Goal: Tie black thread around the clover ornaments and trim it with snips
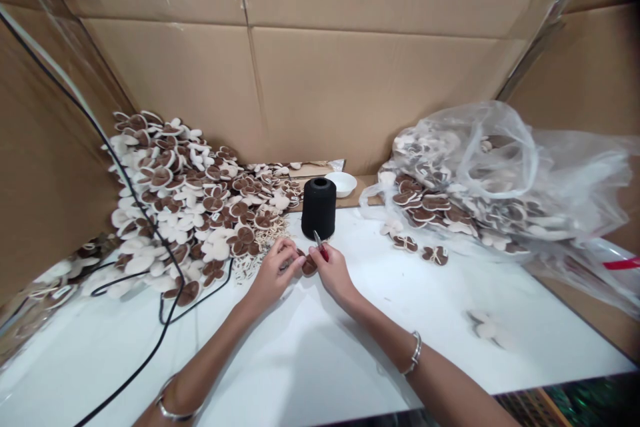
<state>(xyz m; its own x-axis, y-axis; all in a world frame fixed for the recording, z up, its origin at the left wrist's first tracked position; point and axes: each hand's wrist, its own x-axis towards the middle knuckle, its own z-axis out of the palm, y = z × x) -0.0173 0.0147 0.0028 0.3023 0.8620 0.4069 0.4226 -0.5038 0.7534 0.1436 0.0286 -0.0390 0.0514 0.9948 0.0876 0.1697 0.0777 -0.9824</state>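
My right hand (333, 269) grips small red-handled snips (321, 246), with their metal tips pointing up and away from me. My left hand (273, 267) pinches a brown-and-cream flower-shaped piece (309, 265), which reaches across to the snips' tips. Its fingers hide part of the piece. Just beyond my hands stands a black thread cone (319, 209). To the left, a large heap of similar brown-and-cream pieces (190, 203) nearly touches my left hand.
A clear plastic bag (500, 173) stuffed with similar pieces lies at right, with several loose pieces (420, 248) before it. A white bowl (341, 183) stands at the back. Cardboard walls (320, 93) enclose the white table (300, 360), and a black cable (127, 173) crosses it at left.
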